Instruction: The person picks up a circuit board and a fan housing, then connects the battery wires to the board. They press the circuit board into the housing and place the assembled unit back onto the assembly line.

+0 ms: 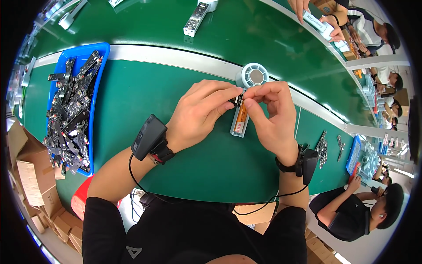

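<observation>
In front of me on the green bench lies a small handheld fan, its pale blue round head (255, 76) pointing away and its handle casing (238, 133) nearest me. The casing is open, and an orange battery with a pale label (240, 120) shows inside. Fingers and thumb of my left hand (203, 105) close on a small black circuit board (237, 100) over the upper end of the handle. My right hand (273, 108) pinches just beside the board; what sits between its fingertips is too small and hidden to name.
A blue tray (105, 57) heaped with circuit boards stands at left. Loose boards (322, 148) lie at right, before another blue tray (353, 155). Across the bench's pale rail (176, 61), another open fan (196, 21) rests on the green belt. Co-workers sit along the right.
</observation>
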`<state>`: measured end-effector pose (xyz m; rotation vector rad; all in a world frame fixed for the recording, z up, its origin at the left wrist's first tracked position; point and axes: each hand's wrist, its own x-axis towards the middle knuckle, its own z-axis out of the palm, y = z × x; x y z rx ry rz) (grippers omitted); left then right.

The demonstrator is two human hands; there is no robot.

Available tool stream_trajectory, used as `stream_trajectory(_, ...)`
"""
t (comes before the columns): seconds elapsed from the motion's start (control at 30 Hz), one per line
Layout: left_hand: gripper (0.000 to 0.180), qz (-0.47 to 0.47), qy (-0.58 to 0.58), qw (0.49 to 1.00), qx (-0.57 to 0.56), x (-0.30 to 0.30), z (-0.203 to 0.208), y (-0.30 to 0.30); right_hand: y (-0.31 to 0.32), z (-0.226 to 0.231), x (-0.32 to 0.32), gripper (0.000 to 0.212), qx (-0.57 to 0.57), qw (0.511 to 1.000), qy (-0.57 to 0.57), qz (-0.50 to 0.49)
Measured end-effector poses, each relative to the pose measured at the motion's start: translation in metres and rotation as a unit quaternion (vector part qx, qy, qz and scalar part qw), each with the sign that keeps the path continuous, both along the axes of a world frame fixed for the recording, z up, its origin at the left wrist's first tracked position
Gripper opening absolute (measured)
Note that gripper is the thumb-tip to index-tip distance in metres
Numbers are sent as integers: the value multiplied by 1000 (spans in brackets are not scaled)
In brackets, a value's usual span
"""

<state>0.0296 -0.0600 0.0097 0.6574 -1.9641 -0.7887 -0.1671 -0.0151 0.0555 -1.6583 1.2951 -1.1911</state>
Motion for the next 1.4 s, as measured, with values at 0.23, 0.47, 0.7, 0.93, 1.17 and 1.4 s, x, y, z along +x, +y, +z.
stream_trajectory(0.23,34,-10,10,1000,24,-1,1,1,-2,0,3,24,97,988,-123,-13)
stream_trajectory(0.47,37,-5,19,999,46,-3,3,2,1,0,8,17,106,981,-153,-63)
stream_trajectory(0.7,40,3,4,1000,-13,-4,2,-2,8,2,8,13,157,967,-193,-57)
stream_trajectory(0.93,40,2,12,1000,-23,-4,0,-3,9,-3,10,13,0,998,-31,-46)
stream_trajectory(1.17,36,8,28,1000,4,-6,0,-2,9,-4,7,15,-26,997,26,-72)
stream_trajectory(1.4,37,-2,34,999,1,-8,-1,-3,10,-2,2,17,-134,974,165,-72)
